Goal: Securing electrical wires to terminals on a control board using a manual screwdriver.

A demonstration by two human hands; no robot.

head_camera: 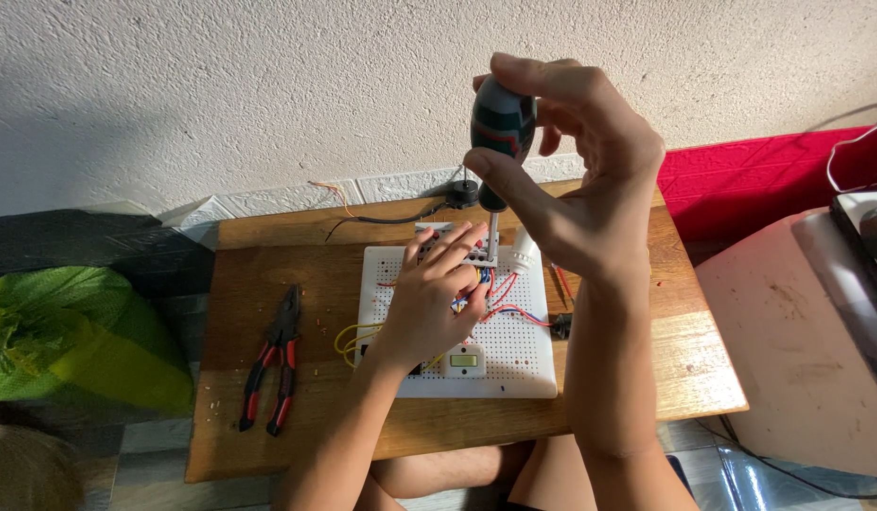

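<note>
Fingers of the right hand [590, 180] clamp the upright screwdriver [500, 132] over the white perforated board [524, 355], while the left hand [434, 298] lies flat, fingers apart, steadying wiring beside the tip.

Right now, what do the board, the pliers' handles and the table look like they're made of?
Board: white plastic, apparently, matte, with a perforated grid. Pliers: dark metal jaws; handles look rubber-coated, red and black. Table: wood, brown with visible grain.

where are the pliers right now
In the head view, the red-handled pliers lie on the left part of the wooden table, left of the white perforated board and untouched by either hand.
</note>
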